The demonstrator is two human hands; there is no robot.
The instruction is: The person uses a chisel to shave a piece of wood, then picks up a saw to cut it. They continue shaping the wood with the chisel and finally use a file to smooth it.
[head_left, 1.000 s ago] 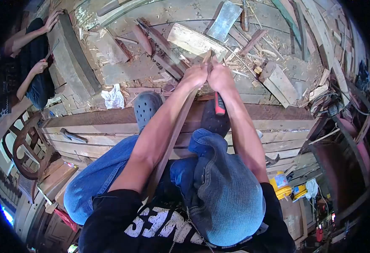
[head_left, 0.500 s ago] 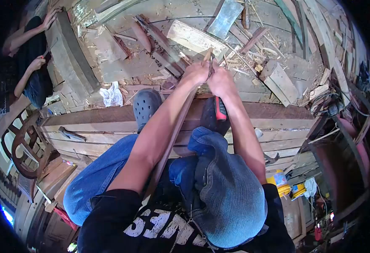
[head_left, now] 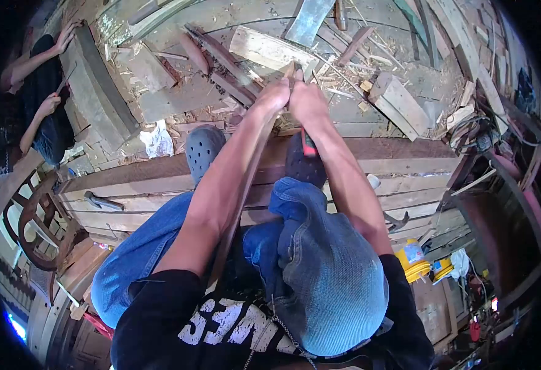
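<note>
The person sits in blue jeans on a stack of long planks (head_left: 406,166), with grey clogs (head_left: 204,150) set on its top edge. A metal tool (head_left: 101,200) lies on the planks to the left, and yellow containers (head_left: 413,262) stand below on the right. Beyond the planks, the workshop floor is boarded and strewn with chips, offcuts, a white rag (head_left: 157,139), a wood block (head_left: 400,105) and a pale board (head_left: 264,49). At the far left a co-worker's hand (head_left: 48,103) rests by a heavy beam (head_left: 98,80).

A long wooden strip (head_left: 238,213) runs up from the lap, between the knees, to the hands. The left hand (head_left: 274,95) is closed around its upper end. The right hand (head_left: 307,102), touching the left, is clenched on a red-handled tool (head_left: 308,146), whose handle end sticks out below the fist. The tool's working end is hidden.
</note>
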